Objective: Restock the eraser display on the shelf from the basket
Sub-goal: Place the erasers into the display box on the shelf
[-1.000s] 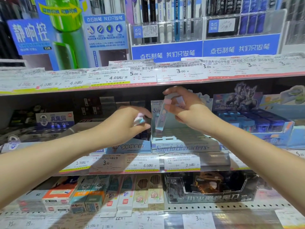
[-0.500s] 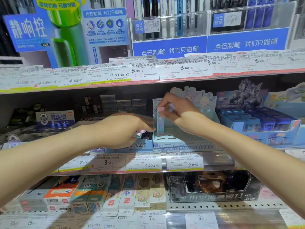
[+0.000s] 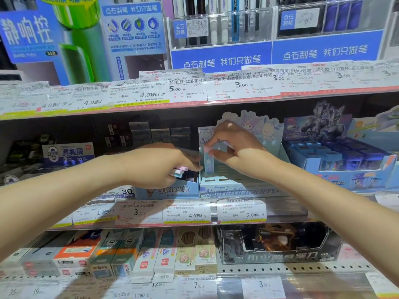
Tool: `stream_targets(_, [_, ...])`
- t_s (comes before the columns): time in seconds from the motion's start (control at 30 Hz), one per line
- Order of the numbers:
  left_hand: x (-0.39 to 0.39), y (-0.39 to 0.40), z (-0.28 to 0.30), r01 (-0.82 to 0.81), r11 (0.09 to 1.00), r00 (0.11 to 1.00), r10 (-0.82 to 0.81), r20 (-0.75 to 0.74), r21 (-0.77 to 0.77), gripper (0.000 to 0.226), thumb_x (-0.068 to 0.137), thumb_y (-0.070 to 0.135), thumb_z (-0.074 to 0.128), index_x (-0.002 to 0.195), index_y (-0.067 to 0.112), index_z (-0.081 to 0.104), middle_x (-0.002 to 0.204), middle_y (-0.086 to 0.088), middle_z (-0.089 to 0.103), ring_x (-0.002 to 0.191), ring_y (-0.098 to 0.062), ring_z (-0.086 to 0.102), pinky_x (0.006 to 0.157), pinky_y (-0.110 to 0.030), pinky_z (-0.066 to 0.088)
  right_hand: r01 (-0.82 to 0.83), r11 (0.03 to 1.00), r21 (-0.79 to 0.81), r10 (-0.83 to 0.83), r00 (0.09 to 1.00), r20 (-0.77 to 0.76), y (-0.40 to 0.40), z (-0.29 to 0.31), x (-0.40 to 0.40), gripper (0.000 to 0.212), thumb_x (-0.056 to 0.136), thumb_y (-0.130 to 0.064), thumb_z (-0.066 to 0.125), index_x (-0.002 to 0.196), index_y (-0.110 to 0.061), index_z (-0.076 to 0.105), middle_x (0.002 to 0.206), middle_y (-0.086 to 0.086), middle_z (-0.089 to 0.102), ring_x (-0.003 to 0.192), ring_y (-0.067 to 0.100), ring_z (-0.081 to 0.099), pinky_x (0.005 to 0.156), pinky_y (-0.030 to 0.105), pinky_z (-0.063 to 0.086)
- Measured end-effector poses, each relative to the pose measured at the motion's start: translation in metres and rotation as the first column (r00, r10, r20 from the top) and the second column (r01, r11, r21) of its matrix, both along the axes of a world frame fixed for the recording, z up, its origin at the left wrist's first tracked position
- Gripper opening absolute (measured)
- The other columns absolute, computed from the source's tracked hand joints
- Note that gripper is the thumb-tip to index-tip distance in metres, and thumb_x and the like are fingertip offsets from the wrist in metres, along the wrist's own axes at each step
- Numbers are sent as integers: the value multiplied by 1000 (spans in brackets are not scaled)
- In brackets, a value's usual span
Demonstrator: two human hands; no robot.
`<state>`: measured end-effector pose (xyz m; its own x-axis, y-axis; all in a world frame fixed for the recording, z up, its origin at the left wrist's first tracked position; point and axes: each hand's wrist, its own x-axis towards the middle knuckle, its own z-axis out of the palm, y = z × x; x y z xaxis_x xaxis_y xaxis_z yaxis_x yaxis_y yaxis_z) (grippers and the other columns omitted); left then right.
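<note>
Pinching the stick eraser (image 3: 208, 161) near its pink top, our right hand's fingers (image 3: 218, 155) have lowered it from a tilt to upright, its foot now down in the light-blue display box (image 3: 237, 187), so placement looks nearly done. Our left hand (image 3: 159, 164), just left of the box, has dropped lower and curls round several spare erasers (image 3: 179, 172) awaiting their turn.

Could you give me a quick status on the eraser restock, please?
Right hand pinches one eraser upright over the display box. Left hand holds spare erasers. Nothing blocking.
</note>
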<state>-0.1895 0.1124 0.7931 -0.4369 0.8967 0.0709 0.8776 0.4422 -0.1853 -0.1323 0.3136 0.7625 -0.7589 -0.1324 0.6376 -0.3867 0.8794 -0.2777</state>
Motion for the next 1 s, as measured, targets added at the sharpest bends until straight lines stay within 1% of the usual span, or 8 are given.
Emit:
stream_targets(0.2, [-4,-2,-3,-26,999,1000,26,3,-20,67,68,21,37,129,49,41,112,4,69,106,-18,61,85,-36,51,-10,1000,-20,12,996,90,-1,-2,0,15,81,-12,60,89,-22,68,92,1,56,86,18,54,74,26,40])
stream_targets(0.27, [-1,-1,-3,-30,999,1000,31,7,-19,64,72,17,41,129,46,45,114,4,69,108,-18,60,86,-35,50,1,996,-85,14,984,177,-2,3,3,16,81,-11,59,88,-22,68,91,-4,61,86,11,55,73,12,41])
stream_targets(0.33, [2,0,-1,-30,1000,999,30,13,-2,62,76,11,45,129,42,48,122,6,65,112,-17,58,89,-33,49,44,974,-220,24,954,299,-4,12,5,13,85,-17,57,87,-23,69,85,-13,61,78,-2,55,64,-1,37])
stream_targets(0.43, [9,2,-1,-55,996,998,52,43,70,58,80,5,46,128,35,52,133,14,55,108,-9,55,88,-13,44,102,815,-570,169,900,402,-4,18,7,30,87,-31,44,92,-9,63,75,0,50,43,5,38,39,14,25])
stream_targets(0.53, [16,4,-3,-51,954,991,12,131,297,43,78,6,47,114,22,65,126,7,62,109,-9,57,94,-20,43,26,486,-874,463,840,282,-5,18,15,30,89,-22,30,77,-9,54,66,3,41,39,7,21,40,19,10])
stream_targets(0.7, [33,17,-7,-172,798,909,-98,405,578,14,84,15,59,77,8,69,71,-8,70,53,-8,53,53,-21,42,-26,173,-985,672,734,99,-14,22,24,25,85,-13,25,64,-12,38,57,1,34,42,9,22,39,19,20])
stream_targets(0.87, [50,29,-10,-402,662,671,-257,696,632,23,77,24,72,73,2,68,64,-11,66,36,-5,36,36,-12,27,-132,166,-977,638,770,4,-29,24,25,23,89,-12,25,68,-14,33,66,3,31,57,14,27,56,27,25])
stream_targets(1.0, [50,34,-10,-465,635,587,-300,752,617,26,72,28,74,74,2,71,53,-1,66,37,-8,33,36,-15,27,-138,180,-974,598,801,-3,-33,22,23,23,91,-15,31,69,-14,36,70,2,38,60,15,34,46,21,36])
